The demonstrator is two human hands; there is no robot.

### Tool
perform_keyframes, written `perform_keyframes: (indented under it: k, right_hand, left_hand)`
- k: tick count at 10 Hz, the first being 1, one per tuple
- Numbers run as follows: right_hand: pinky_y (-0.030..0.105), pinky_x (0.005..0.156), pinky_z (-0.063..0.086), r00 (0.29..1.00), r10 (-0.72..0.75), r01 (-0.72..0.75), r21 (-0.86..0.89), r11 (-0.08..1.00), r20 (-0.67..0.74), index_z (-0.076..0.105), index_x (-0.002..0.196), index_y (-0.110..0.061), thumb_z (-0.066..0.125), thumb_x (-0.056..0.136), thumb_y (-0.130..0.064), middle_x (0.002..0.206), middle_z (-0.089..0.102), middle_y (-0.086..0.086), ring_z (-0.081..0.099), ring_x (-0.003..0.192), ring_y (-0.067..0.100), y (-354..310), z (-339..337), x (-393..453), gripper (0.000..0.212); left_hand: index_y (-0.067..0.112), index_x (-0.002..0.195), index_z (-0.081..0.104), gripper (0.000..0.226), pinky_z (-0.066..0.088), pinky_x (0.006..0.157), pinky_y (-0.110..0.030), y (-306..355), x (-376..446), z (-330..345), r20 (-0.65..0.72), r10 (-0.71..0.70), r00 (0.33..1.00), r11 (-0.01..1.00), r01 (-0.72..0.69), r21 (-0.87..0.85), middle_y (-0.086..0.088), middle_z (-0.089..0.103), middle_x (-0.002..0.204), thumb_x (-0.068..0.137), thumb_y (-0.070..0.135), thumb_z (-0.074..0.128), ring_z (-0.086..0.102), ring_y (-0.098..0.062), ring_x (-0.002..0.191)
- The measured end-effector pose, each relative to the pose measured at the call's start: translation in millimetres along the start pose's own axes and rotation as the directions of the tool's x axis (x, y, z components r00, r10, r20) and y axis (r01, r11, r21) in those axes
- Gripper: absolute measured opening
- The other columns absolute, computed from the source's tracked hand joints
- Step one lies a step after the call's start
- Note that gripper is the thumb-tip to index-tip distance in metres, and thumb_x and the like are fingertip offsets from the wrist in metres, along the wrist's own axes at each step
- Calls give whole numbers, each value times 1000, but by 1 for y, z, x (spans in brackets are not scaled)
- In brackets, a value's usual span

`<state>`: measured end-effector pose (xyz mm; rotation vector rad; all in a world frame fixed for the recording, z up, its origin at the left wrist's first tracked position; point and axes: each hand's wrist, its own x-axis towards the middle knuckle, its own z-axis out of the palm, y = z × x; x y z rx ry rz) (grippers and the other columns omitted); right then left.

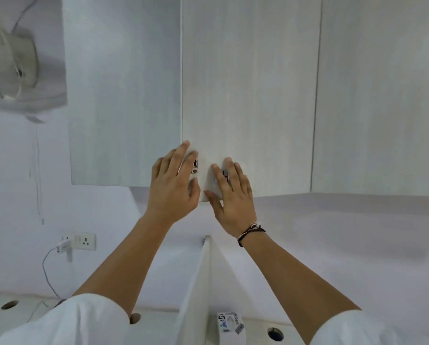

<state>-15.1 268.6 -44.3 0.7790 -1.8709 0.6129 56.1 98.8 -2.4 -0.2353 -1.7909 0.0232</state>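
A pale wood-grain wall cabinet fills the upper view; its middle door hangs in front of me. Low on that door, near its left edge, sits a small metal fitting. My left hand is raised with its fingers straight, the fingertips touching the door's edge beside the fitting. My right hand, with a cord bracelet at the wrist, lies flat against the door's lower part. A small dark piece shows between its fingers; what it is I cannot tell.
A wall fan hangs at the upper left. Below it, a wall socket carries a white plug with a trailing cable. A white upright panel stands below my hands, beside a labelled white box. The white worktop has round holes.
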Motion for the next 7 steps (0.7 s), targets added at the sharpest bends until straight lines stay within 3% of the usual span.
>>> perform_keyframes:
  k: [1, 2, 5, 6, 7]
  right_hand:
    - [50, 125, 22, 996, 81, -84, -92, 992, -38, 33, 159, -29, 52, 102, -45, 172, 17, 5, 12, 159, 27, 6, 44, 19, 62]
    - [51, 125, 21, 989, 138, -146, -172, 974, -58, 37, 157, -28, 53, 102, -44, 171, 21, 6, 15, 158, 28, 12, 74, 30, 60]
    - [53, 121, 30, 980, 191, -197, -357, 913, -51, 45, 152, -27, 66, 95, -40, 166, 33, 8, 26, 155, 32, 27, 110, 49, 62]
    - [52, 122, 30, 983, 169, -184, -322, 929, -72, 50, 149, -27, 68, 93, -39, 164, 36, 7, 27, 154, 32, 31, 114, 47, 60]
    - [47, 118, 35, 959, 228, -244, -83, 966, -167, 66, 132, -26, 69, 89, -38, 152, 49, 5, 41, 145, 29, 30, 106, 55, 45]
  left_hand:
    - [11, 152, 47, 69, 35, 116, -49, -41, 3, 35, 104, -5, 995, 1000, 3, 26, -10, 38, 167, 86, 24, 63, 44, -30, 147]
    - [9, 156, 40, 73, 32, 119, -51, -69, 4, 71, 162, 17, 987, 1000, -19, 9, -10, 33, 169, 89, 28, 61, 40, -30, 150]
    - [4, 162, 27, 83, 15, 129, -58, -92, 5, 142, 211, -12, 978, 997, 27, -68, -12, 26, 172, 91, 30, 60, 19, -34, 160]
    - [3, 160, 31, 82, 16, 128, -58, -95, 5, 151, 189, 4, 982, 994, 17, -108, -12, 31, 170, 88, 28, 60, 23, -35, 159]
    - [4, 148, 50, 67, 32, 122, -55, -96, 15, 142, 139, -71, 988, 954, 108, -280, -12, 52, 153, 85, 27, 61, 45, -35, 145]
